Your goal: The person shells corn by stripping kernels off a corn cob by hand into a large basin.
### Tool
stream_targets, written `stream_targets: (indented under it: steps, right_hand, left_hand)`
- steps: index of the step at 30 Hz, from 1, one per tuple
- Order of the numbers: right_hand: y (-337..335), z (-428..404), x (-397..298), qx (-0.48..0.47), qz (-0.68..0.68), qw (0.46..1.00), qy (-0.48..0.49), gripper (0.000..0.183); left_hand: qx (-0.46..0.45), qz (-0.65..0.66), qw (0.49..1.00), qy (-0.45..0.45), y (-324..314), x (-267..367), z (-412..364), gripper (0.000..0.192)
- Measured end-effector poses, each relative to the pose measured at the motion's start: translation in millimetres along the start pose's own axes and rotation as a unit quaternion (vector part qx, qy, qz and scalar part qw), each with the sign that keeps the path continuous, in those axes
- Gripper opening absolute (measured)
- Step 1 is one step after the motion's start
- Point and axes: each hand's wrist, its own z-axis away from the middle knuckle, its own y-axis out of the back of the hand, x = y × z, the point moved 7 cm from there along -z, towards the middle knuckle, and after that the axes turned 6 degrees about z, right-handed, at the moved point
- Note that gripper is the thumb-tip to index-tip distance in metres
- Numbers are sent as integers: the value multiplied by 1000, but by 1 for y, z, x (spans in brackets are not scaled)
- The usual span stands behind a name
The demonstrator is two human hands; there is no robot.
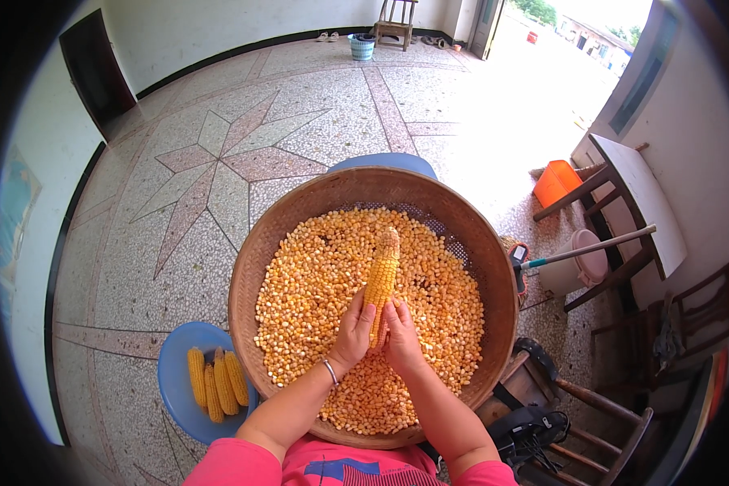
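An ear of dried yellow corn [383, 270] is held between my two hands, its tip pointing away from me. My left hand [355, 328] wraps the lower left side, a metal bangle at the wrist. On the other side, my right hand [403, 331] grips the ear with its thumb on the kernels. Near the thumbs a strip of the cob looks bare and pinkish. Below lies a thick layer of loose corn kernels [316, 285] in a large round woven sieve basket [364, 180]. Part of its perforated bottom shows at the far right side.
A blue basin [179, 389] with several whole ears of corn [222, 383] sits at the left. Behind the sieve, another blue surface [386, 160] peeks out. To the right are a wooden chair [601, 395] with a black bag [531, 428], a lidded bucket [574, 261], a table [641, 200] and an orange bin [557, 182].
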Motion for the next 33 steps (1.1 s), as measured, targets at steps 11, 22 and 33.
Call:
stream_targets:
  steps: [11,22,33]
  right_hand:
    - [3,7,-4,9,32,997,-63,40]
    - [-5,11,-25,-11,156,986,60,39]
    - [8,20,-82,121,317,890,305,48]
  left_hand:
    - [14,66,996,56,3,-11,1,41]
    - [-35,143,984,104,-5,-2,4,37]
    - [-34,429,848,309,-25,-37,17,55]
